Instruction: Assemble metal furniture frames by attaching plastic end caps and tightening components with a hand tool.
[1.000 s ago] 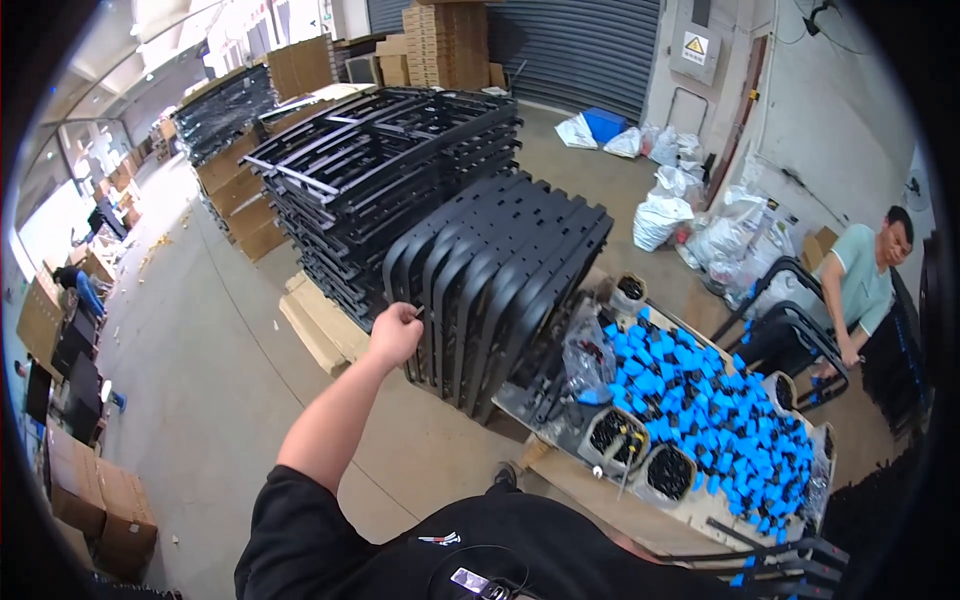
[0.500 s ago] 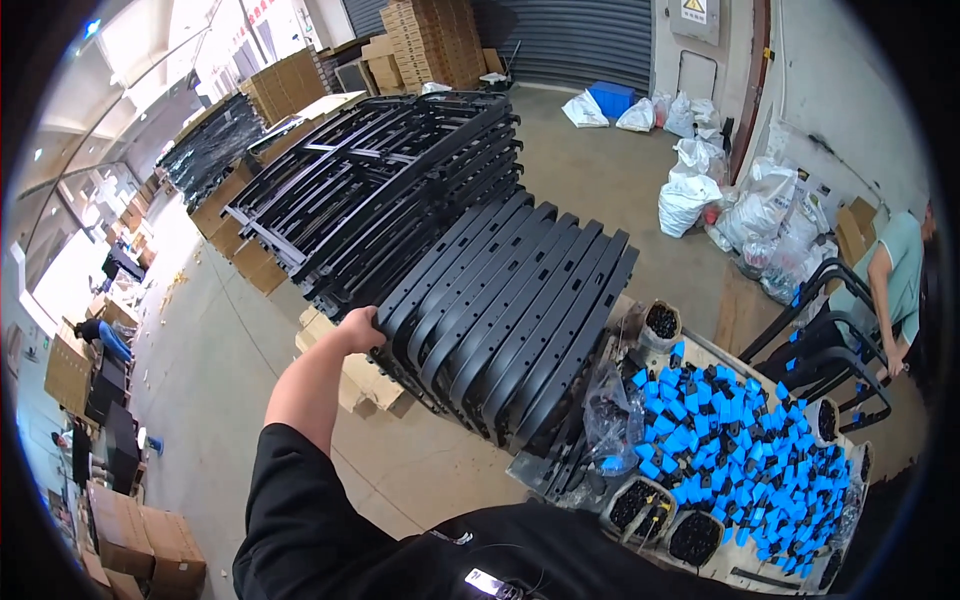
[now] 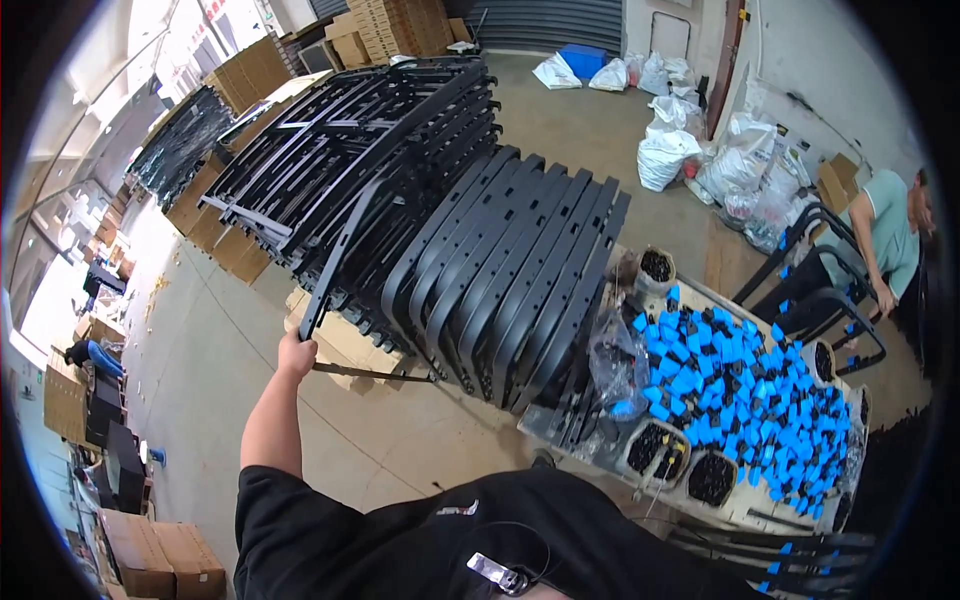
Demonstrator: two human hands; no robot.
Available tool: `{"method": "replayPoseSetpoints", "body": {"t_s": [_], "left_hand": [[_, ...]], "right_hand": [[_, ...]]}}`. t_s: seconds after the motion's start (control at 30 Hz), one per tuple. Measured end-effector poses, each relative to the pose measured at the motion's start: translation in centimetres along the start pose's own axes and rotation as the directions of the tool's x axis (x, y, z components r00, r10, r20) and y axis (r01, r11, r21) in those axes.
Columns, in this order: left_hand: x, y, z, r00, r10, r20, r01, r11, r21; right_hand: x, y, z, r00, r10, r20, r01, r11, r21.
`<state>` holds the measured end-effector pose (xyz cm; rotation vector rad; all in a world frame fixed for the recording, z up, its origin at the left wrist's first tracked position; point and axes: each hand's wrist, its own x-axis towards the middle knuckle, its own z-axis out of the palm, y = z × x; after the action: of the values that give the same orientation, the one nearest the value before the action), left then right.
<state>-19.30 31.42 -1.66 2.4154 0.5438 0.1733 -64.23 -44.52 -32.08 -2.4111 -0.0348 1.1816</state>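
My left hand (image 3: pixel 296 355) is closed around the lower corner of a black metal frame (image 3: pixel 338 262), which stands tilted apart from the others. One bar of it rises toward the stack behind; another runs low to the right. Just right of it, a row of matching black curved frames (image 3: pixel 500 270) leans together, holes along their edges. My right hand is out of the picture. Black bars with blue pieces (image 3: pixel 775 562) show at the lower right, beside my body; what supports them is hidden.
A tall stack of black frames (image 3: pixel 350 140) stands behind the row. To the right, a table (image 3: pixel 735 300) bears many blue-and-black plastic pieces (image 3: pixel 740 390) and bags of small black parts (image 3: pixel 712 478). Beyond it, a person (image 3: pixel 880 230) handles another black frame. White sacks (image 3: pixel 665 155) lie by the wall.
My left hand has moved left and slightly down, drawing one frame away from the row's left end. The view has shifted, and black bars with blue pieces now show at the lower right.
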Motion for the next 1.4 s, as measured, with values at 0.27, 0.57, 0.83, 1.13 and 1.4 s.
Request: {"method": "replayPoseSetpoints", "body": {"t_s": [0.27,0.57,0.83,1.13,1.4], "left_hand": [[-16.5,-12.0,-4.9,0.958,-0.079,0.275,0.175,0.923,-0.343],[-38.6,-20.6,-6.5,0.976,-0.092,0.196,0.170,0.887,-0.429],[-50.9,-17.9,-8.0,0.960,-0.219,0.177,0.281,0.772,-0.570],[-57.6,-4.0,-3.6,0.872,0.307,0.380,-0.186,0.928,-0.322],[-50.1,-3.8,-6.8,0.784,0.375,-0.495,-0.534,0.814,-0.229]], "right_hand": [[-8.7,-2.8,17.5,0.997,0.034,0.067,-0.029,0.996,-0.082],[-11.3,-15.3,10.8,0.963,0.240,-0.121,-0.212,0.955,0.210],[-9.5,-36.1,0.4,0.866,-0.233,-0.442,0.419,0.820,0.390],[-11.4,-49.7,-0.2,0.819,-0.380,-0.430,0.544,0.752,0.373],[-16.9,-27.9,3.8,0.804,-0.299,-0.515,0.487,0.827,0.281]]}}
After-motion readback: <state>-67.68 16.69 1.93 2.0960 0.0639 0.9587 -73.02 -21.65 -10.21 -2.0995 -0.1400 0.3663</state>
